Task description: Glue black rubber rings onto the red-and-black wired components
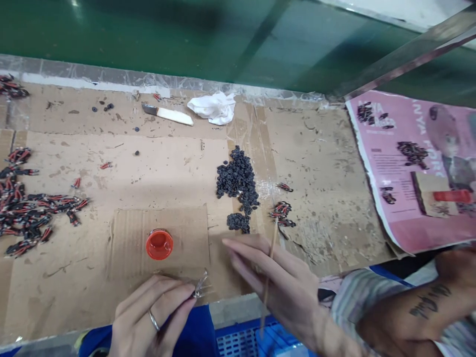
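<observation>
Head view: the left hand (150, 315) pinches a small wired part (200, 286) at lower centre; the right hand (277, 282), fingers extended, holds a thin stick (268, 277) upright just right of it; the red cap (159, 244) sits above the left hand.

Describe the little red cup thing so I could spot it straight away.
Look at the cardboard-covered bench, then at the smaller cardboard patch lying near its front edge. On that patch, just beyond the left hand, sits the red cap: round, open side up, and the only plain bright red item there.
</observation>
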`<state>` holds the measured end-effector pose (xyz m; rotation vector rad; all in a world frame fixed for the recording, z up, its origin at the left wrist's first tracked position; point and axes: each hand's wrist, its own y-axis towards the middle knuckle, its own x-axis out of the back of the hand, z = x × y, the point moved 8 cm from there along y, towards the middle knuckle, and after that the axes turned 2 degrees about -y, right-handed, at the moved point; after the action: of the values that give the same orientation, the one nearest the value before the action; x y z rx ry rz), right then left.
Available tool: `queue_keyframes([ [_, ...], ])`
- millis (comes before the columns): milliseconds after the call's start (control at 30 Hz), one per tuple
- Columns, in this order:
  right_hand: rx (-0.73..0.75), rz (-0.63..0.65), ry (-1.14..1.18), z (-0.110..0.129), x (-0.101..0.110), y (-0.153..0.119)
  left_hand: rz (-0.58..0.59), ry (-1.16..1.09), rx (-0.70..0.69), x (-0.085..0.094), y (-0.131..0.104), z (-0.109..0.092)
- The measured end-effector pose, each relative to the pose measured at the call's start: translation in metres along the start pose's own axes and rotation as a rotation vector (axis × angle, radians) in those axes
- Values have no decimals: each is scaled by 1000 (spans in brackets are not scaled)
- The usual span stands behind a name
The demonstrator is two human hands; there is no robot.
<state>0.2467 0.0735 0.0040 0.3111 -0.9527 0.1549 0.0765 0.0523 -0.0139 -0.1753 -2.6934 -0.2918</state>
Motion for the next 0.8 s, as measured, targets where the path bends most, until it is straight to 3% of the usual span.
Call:
queue_keyframes([
  [133,-174,50,476,12,-17,-3,75,-78,9,-3,4,-1],
  [267,-201,110,655,19,-33,-12,107,-118,57,-5,7,1],
  [500,-241,81,726,15,-37,-19,88,-111,118,-3,9,4],
  [800,-152,-22,583,24,-29,-19,-18,-70,131,2,8,6],
])
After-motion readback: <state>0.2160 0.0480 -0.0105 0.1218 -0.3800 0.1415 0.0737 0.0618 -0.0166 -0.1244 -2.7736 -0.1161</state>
